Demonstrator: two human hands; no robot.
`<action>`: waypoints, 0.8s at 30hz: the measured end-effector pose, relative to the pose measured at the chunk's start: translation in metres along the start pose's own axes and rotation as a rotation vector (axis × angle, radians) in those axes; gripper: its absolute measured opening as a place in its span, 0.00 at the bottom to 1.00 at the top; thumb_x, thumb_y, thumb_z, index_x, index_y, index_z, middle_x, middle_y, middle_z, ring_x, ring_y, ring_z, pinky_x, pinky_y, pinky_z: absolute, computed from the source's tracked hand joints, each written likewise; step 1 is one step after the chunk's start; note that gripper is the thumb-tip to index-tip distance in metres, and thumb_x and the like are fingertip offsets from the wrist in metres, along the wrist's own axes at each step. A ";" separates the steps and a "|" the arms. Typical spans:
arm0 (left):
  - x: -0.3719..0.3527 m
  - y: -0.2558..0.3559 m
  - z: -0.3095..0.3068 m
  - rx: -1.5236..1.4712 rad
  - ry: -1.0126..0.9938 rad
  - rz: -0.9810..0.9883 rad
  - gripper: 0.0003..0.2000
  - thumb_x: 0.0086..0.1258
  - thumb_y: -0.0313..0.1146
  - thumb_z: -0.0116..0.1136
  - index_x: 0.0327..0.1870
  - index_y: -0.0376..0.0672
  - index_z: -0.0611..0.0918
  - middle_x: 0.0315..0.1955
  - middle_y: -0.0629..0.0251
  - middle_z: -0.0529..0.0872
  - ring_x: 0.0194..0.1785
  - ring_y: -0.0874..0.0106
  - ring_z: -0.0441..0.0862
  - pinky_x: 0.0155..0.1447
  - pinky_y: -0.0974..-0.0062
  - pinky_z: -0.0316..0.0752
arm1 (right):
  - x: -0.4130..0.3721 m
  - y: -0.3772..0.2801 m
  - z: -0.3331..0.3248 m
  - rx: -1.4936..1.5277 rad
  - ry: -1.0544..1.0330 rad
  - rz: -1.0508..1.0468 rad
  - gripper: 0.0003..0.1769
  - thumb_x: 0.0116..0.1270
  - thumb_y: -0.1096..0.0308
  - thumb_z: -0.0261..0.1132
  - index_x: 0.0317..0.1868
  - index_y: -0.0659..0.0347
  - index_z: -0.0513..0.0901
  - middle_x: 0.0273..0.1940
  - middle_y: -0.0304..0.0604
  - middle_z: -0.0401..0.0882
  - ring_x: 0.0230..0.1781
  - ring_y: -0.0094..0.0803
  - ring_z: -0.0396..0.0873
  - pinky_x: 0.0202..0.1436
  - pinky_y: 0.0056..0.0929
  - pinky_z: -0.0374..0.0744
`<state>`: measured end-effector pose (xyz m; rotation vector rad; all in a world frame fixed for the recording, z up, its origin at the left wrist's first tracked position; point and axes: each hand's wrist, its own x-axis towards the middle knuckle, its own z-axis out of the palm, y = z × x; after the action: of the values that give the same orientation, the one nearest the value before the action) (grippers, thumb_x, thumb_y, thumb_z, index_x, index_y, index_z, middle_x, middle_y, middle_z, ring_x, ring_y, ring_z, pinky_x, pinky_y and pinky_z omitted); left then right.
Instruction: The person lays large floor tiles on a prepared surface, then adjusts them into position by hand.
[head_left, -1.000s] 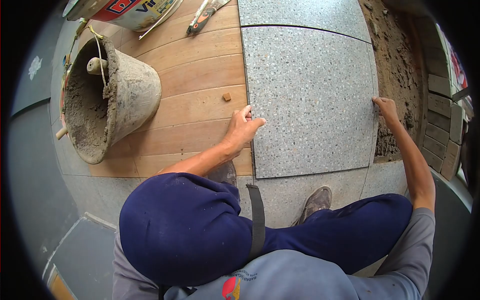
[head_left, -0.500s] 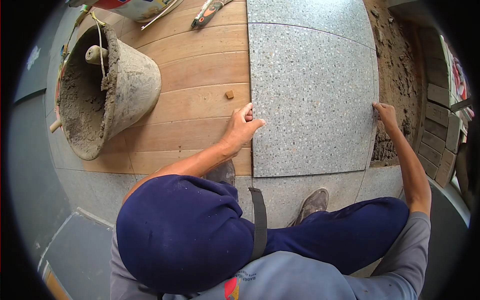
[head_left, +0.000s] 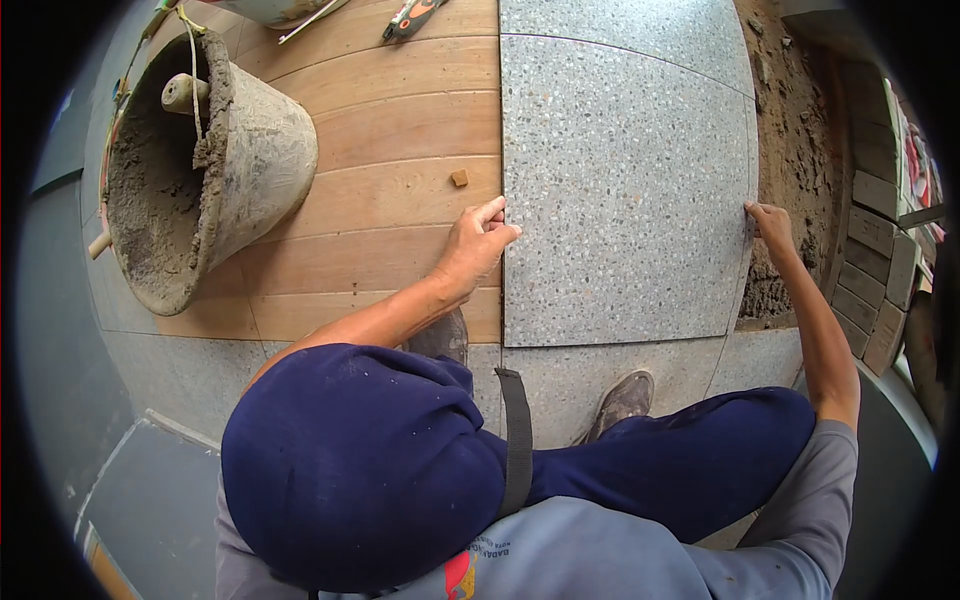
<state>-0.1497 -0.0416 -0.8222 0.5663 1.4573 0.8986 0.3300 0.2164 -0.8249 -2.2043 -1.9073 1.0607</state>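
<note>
A large grey speckled terrazzo tile [head_left: 625,200] lies in front of me, between my hands. My left hand [head_left: 478,248] is at its left edge, fingers bent against the side and thumb tip just over the top. At the right edge, my right hand [head_left: 772,228] has its thumb and forefinger closed on the rim; its other fingers are curled and partly hidden. The tile's underside cannot be seen. A small brown block [head_left: 459,178] rests on the wood-look floor [head_left: 400,130] just beyond my left hand.
A mortar-caked bucket [head_left: 265,150] lies tipped on the left, a rounded handle [head_left: 185,94] sticking out of it. An orange-and-black handled tool [head_left: 412,18] is at the top. Rough soil [head_left: 790,130] runs along the right, beside stacked bricks [head_left: 870,230]. My shoes [head_left: 625,400] stand on nearer tiles.
My left thumb has drawn back slightly toward the tile's left edge. My right hand stays at the right edge. The whole view has shifted a little.
</note>
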 end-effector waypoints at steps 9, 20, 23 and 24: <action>0.020 -0.030 -0.008 -0.078 -0.047 -0.051 0.29 0.64 0.29 0.62 0.67 0.26 0.70 0.48 0.61 0.81 0.44 0.75 0.79 0.51 0.78 0.76 | 0.014 0.012 0.003 -0.284 0.022 0.006 0.21 0.67 0.51 0.64 0.36 0.65 0.85 0.27 0.40 0.78 0.29 0.29 0.77 0.35 0.31 0.77; 0.018 -0.036 -0.014 -0.046 -0.119 -0.012 0.26 0.71 0.29 0.56 0.67 0.25 0.68 0.57 0.53 0.79 0.58 0.68 0.78 0.63 0.73 0.74 | 0.044 0.049 -0.003 -0.242 -0.138 -0.058 0.26 0.66 0.45 0.65 0.47 0.63 0.87 0.32 0.38 0.78 0.36 0.26 0.78 0.44 0.32 0.80; 0.013 -0.024 -0.014 -0.154 -0.167 -0.002 0.20 0.70 0.28 0.53 0.61 0.29 0.75 0.51 0.55 0.83 0.50 0.69 0.82 0.55 0.72 0.78 | 0.044 0.056 -0.005 -0.264 -0.176 -0.197 0.24 0.66 0.45 0.66 0.38 0.62 0.85 0.31 0.37 0.77 0.33 0.27 0.76 0.46 0.29 0.78; 0.009 -0.016 -0.010 -0.129 -0.160 -0.054 0.21 0.67 0.25 0.52 0.62 0.29 0.75 0.52 0.56 0.83 0.50 0.70 0.82 0.55 0.75 0.77 | 0.045 0.062 -0.005 -0.205 -0.127 -0.174 0.23 0.65 0.47 0.67 0.38 0.62 0.86 0.31 0.37 0.79 0.33 0.27 0.77 0.45 0.29 0.79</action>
<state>-0.1580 -0.0460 -0.8409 0.4896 1.2556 0.8773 0.3863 0.2428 -0.8699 -2.0609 -2.3094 1.0425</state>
